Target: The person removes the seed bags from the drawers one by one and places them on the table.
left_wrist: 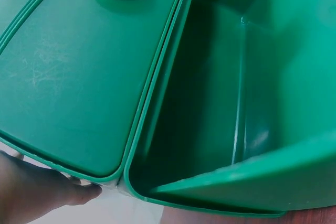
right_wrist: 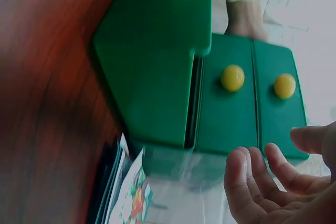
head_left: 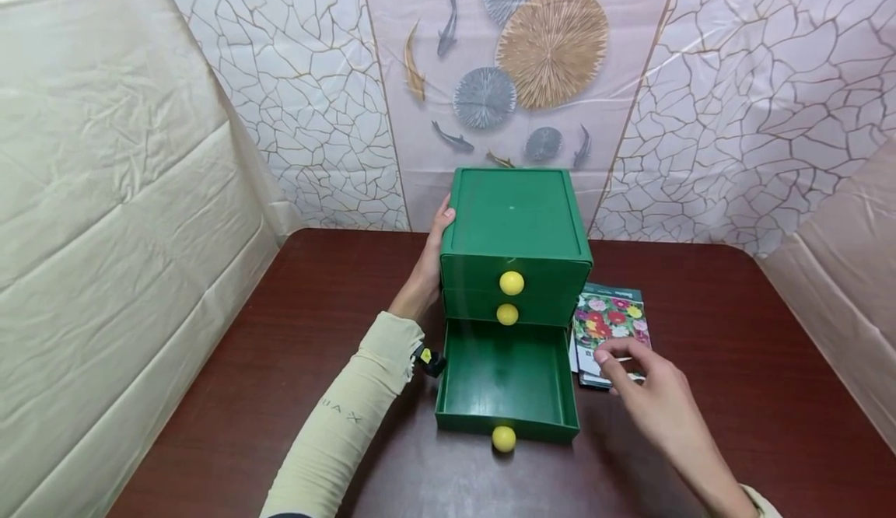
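A green drawer cabinet (head_left: 514,215) with round yellow knobs stands on the table. Its bottom drawer (head_left: 469,424) is pulled out, showing a bare green inside, while the two upper drawers are closed. My left hand (head_left: 428,265) rests against the cabinet's left side, fingers lying along it; the left wrist view shows part of that hand (left_wrist: 37,192) beside the closed drawer front. To the right of the pulled-out drawer, my right hand (head_left: 654,393) hovers with loosely bent fingers, holding nothing. Beyond its fingertips lies a stack of flower-printed packets (head_left: 612,323), partly hidden by the hand and cabinet.
The dark reddish-brown table (head_left: 735,331) extends to both sides of the cabinet. Behind it hangs a patterned cloth (head_left: 483,98) with fish and round shapes. Pale cloth (head_left: 119,137) closes off the left side. A small black device (head_left: 430,361) sits at my left wrist.
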Action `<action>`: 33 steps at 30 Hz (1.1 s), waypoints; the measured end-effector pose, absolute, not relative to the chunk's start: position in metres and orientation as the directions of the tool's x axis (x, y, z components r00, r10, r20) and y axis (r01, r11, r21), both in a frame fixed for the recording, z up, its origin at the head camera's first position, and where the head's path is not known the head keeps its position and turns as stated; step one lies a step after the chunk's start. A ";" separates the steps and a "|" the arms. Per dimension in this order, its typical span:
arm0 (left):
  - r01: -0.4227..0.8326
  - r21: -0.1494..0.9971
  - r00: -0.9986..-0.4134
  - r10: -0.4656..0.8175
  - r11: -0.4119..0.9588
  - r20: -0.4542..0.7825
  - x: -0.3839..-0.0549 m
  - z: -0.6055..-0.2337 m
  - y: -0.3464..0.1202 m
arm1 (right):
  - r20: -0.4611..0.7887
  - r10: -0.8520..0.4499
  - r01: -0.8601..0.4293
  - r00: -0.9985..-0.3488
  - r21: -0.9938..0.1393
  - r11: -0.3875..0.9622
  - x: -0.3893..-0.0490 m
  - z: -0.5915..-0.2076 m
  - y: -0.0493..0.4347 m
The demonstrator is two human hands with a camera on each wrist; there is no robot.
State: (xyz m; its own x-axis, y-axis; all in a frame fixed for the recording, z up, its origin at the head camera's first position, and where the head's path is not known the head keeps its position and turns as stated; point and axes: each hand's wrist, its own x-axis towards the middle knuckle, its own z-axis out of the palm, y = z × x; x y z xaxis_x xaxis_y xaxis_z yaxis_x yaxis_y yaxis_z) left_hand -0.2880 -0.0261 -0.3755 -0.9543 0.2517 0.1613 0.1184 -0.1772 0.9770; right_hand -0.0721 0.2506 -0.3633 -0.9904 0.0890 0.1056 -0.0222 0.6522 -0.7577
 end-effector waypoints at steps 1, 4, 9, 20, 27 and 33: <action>0.119 0.977 -0.954 0.252 -0.175 0.161 -0.288 -0.375 -0.026 | 0.095 0.089 -0.015 -0.992 -0.763 0.646 -0.070 -0.363 0.248; 0.117 0.977 -0.954 0.253 -0.177 0.161 -0.288 -0.375 -0.026 | 0.037 0.093 0.028 -0.995 -0.787 0.617 -0.065 -0.364 0.239; 0.108 0.975 -0.956 0.249 -0.192 0.155 -0.287 -0.376 -0.026 | -0.058 0.080 0.094 -0.995 -0.801 0.591 -0.060 -0.367 0.226; 0.104 0.974 -0.957 0.246 -0.202 0.153 -0.288 -0.376 -0.025 | 0.026 -0.011 -0.027 -1.000 -0.797 0.603 -0.044 -0.381 0.199; 0.102 0.974 -0.957 0.247 -0.200 0.151 -0.288 -0.377 -0.025 | 0.033 -0.040 -0.051 -0.999 -0.783 0.620 -0.036 -0.388 0.184; 0.108 0.975 -0.956 0.249 -0.195 0.156 -0.288 -0.376 -0.026 | 0.063 -0.063 -0.089 -0.996 -0.726 0.682 -0.029 -0.392 0.169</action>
State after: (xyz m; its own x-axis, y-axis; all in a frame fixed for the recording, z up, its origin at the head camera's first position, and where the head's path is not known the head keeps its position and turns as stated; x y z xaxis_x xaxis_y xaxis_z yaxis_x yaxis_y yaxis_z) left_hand -0.2881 -0.0265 -0.3764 -0.9558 0.2493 0.1561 0.1083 -0.1953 0.9747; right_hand -0.0290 0.1686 -0.3917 -0.9961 -0.0626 0.0627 -0.0886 0.6821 -0.7259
